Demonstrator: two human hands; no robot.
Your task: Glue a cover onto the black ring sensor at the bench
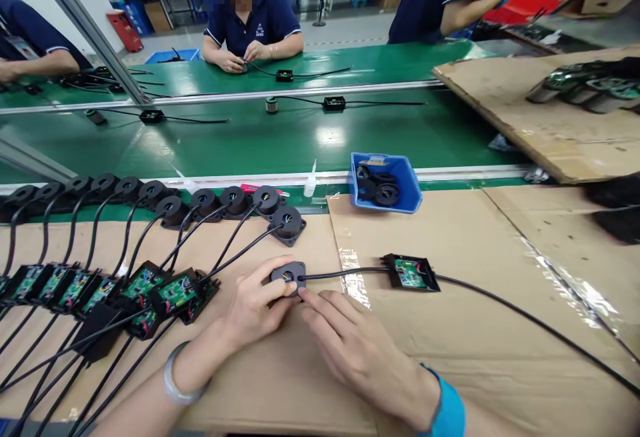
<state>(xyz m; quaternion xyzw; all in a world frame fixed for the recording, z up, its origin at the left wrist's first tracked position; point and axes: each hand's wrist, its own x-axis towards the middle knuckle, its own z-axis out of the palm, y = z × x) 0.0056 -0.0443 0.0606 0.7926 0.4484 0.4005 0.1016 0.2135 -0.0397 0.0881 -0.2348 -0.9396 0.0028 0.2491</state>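
My left hand point(263, 300) is closed round a black flanged round housing point(289, 275), thumb and fingers on its sides, with coloured wires showing inside. At its near right edge, my right hand point(350, 337) has its fingertips pressed together against the housing; its thumb is largely hidden. A black cable point(345, 271) runs from the housing rightward into an open black box with a green circuit board point(413, 273). Out of the box's other side, a second cable point(530, 317) curves off toward the lower right.
Several similar housings point(287, 223) and boxed boards point(175, 292) with cables crowd the left. A blue bin point(413, 187) holds black rings beyond my hands. A small white bottle point(311, 182) stands nearby. Across the green conveyor point(225, 147), a co-worker point(253, 13) handles a cable.
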